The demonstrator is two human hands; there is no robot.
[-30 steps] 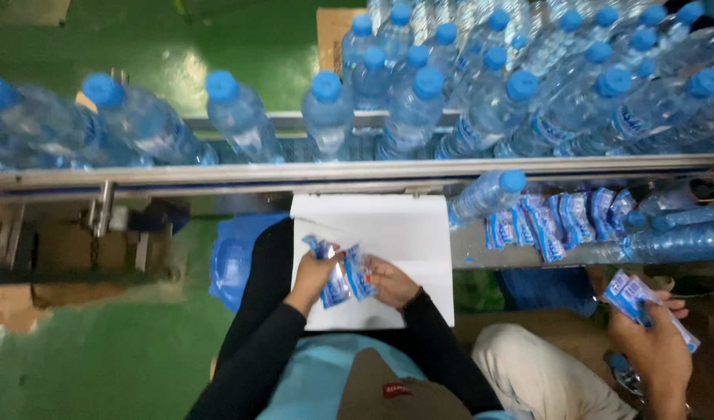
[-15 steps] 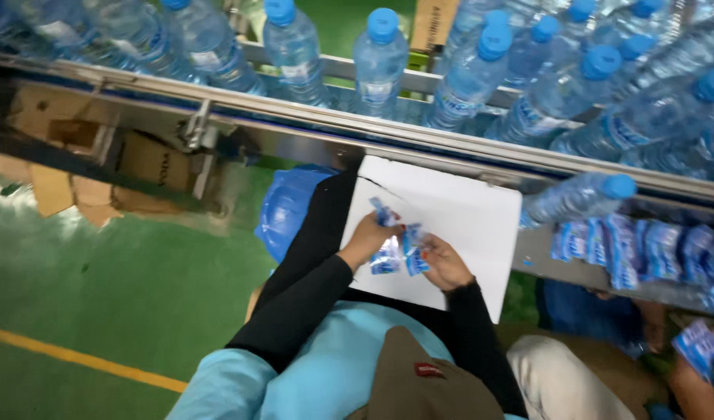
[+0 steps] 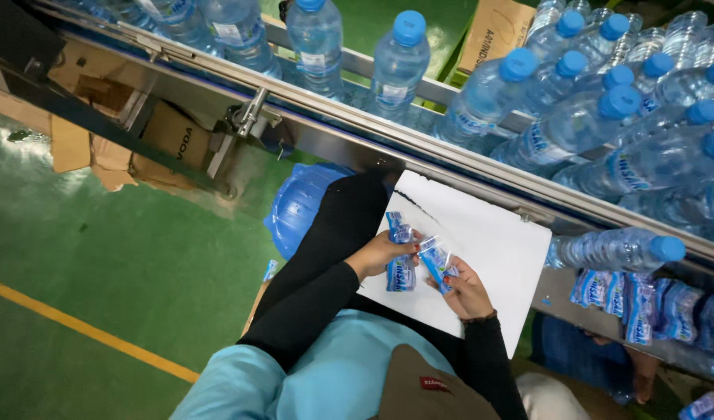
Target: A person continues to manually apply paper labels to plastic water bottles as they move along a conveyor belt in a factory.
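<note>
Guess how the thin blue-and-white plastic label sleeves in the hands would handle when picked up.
The blue-and-white plastic label sleeves probably feel floppy: they bend and crease between the left hand and right hand. Likely very light, being thin film. Their glossy surface suggests they could slip or cling together.

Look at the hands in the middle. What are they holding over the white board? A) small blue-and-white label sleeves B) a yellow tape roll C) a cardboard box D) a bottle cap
A: both the left hand and the right hand pinch thin blue-and-white label sleeves above the white board.
</note>
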